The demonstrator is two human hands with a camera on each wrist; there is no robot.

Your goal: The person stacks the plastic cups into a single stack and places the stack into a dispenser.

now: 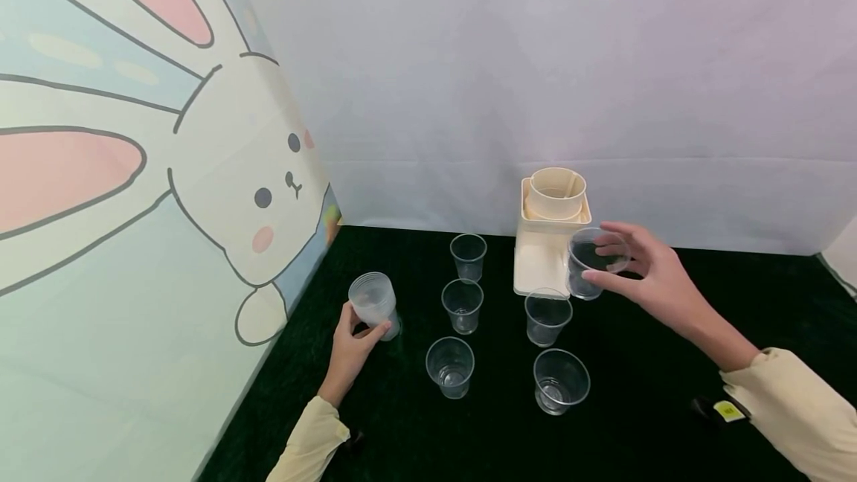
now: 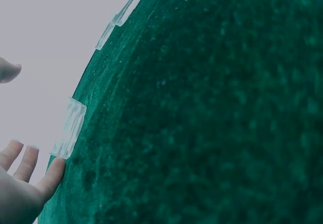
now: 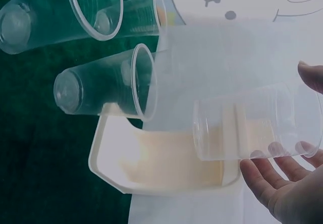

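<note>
Five upright clear cups [image 1: 462,306] stand in two short rows at the middle of the green mat [image 1: 643,393], with a narrow open lane between the rows. The cream dispenser [image 1: 551,233] blocks the far end of the right row, and the rabbit-print wall [image 1: 167,207] closes off the left of the frame just beside the stack of cups [image 1: 372,299]. Bare mat lies open at lower centre and right of the frame.

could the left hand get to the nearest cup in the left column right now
Probably not as it is: the left hand is wrapped round a stack of cups. The nearest left-column cup stands just beside it with bare green mat between, so the path itself looks free.
</note>
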